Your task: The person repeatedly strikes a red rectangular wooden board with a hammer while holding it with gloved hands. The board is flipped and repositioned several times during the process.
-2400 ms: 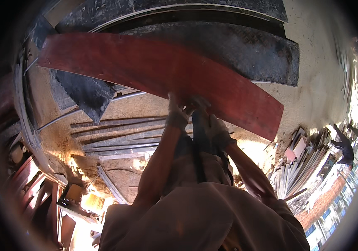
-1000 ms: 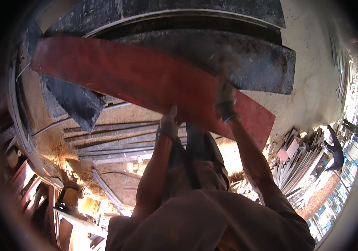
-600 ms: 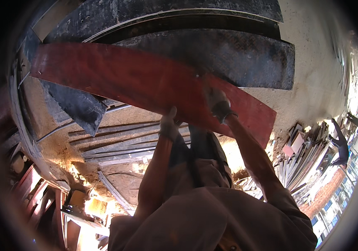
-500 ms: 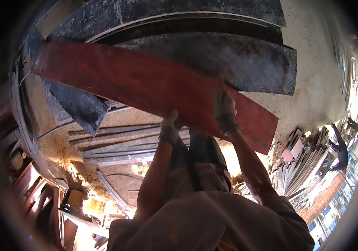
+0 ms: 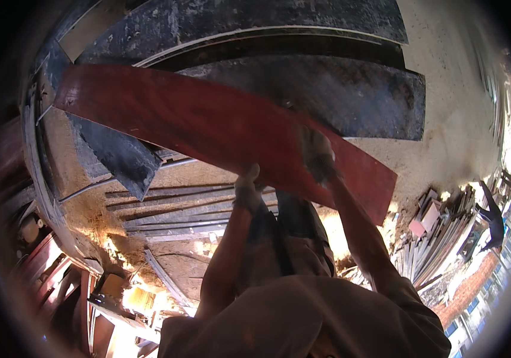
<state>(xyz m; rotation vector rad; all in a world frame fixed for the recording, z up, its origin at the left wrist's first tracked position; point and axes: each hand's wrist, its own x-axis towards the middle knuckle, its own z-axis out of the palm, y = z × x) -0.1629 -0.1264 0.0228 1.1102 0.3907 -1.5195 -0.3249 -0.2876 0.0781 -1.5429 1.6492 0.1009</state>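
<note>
A long red board (image 5: pixel 207 122) stretches from the upper left down to the right, lifted in front of me. My left hand (image 5: pixel 247 186), in a pale glove, grips the board's near edge from below. My right hand (image 5: pixel 318 156), also gloved, lies on the board's top face further right, fingers curled on it. Both forearms rise from the lower edge to the board.
Dark, dirty boards (image 5: pixel 327 89) lie stacked behind the red one on sandy ground (image 5: pixel 458 119). A dark pointed offcut (image 5: pixel 121 158) and thin slats (image 5: pixel 172 209) lie below. A pile of planks (image 5: pixel 440 238) sits at right, where another person (image 5: pixel 493 215) bends over.
My right hand moved from the board's near edge up onto its top face, then slid a little. The red board has tilted and shifted slightly; my left hand kept its grip.
</note>
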